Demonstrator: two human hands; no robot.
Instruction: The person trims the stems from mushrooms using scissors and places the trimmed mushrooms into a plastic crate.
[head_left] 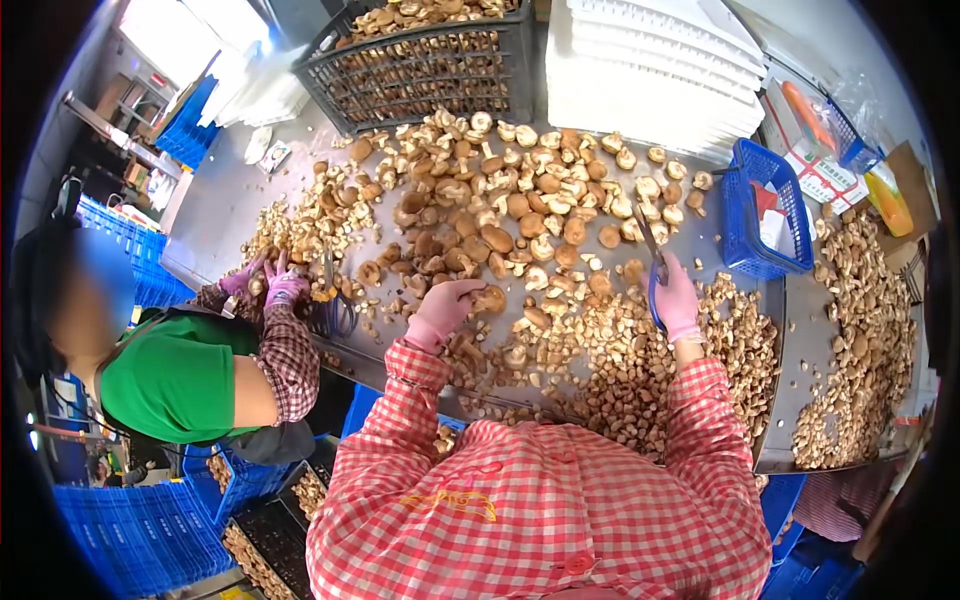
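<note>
My left hand [443, 310], in a pink glove, is closed with thumb and fingers pinching a brown-capped mushroom [489, 299] just above the metal table. My right hand [677, 302], also gloved in pink, grips a pair of scissors [655, 288] by its blue handles. The scissor blades point away from me, toward several whole mushrooms [574, 232] spread over the middle of the table. Between my forearms lies a heap of small cut mushroom stems [630, 390].
A black crate [425, 75] full of mushrooms and a stack of white trays [655, 70] stand at the back. A blue basket [765, 215] is on the right, beside another stem heap [860, 330]. At left, a co-worker in green [180, 380] handles mushrooms near another pair of scissors [335, 305].
</note>
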